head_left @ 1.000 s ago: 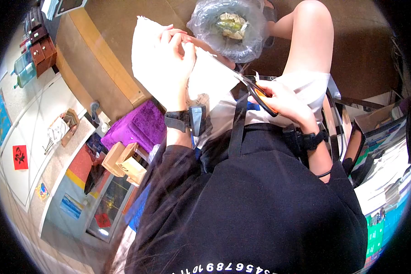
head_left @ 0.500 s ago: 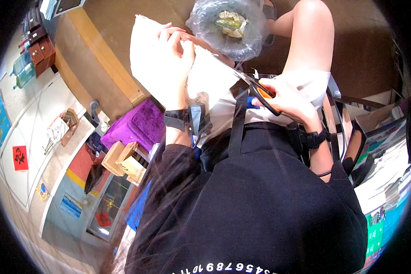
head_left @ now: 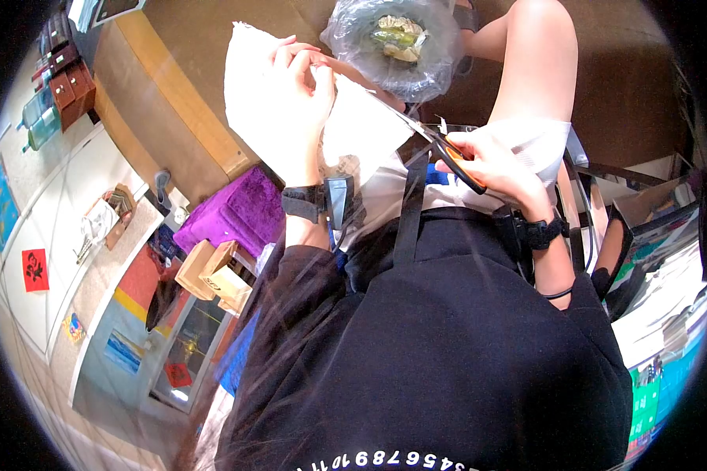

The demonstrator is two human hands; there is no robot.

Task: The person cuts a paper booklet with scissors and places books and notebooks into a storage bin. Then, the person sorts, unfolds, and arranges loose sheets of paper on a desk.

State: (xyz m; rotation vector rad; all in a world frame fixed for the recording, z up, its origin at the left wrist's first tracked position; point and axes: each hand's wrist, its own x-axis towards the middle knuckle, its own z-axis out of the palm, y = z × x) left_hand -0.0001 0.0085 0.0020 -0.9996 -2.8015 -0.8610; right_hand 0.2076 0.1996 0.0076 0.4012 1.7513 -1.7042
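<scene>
The left hand point(head_left: 305, 85) lies palm down at upper left, its fingers bent; glare washes it out, so its grip is hard to judge. The left forearm point(head_left: 306, 232) runs up from lower centre. Right of centre, the right hand point(head_left: 495, 166) is curled closed, its forearm point(head_left: 554, 271) slanting up leftward.

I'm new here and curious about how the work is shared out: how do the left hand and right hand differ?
The left hand lies on the white sheet, while the right hand grips the orange-and-black scissors. The left hand is farther from the black top; the right hand is nearer it. Both have a black band around the wrist.
</scene>
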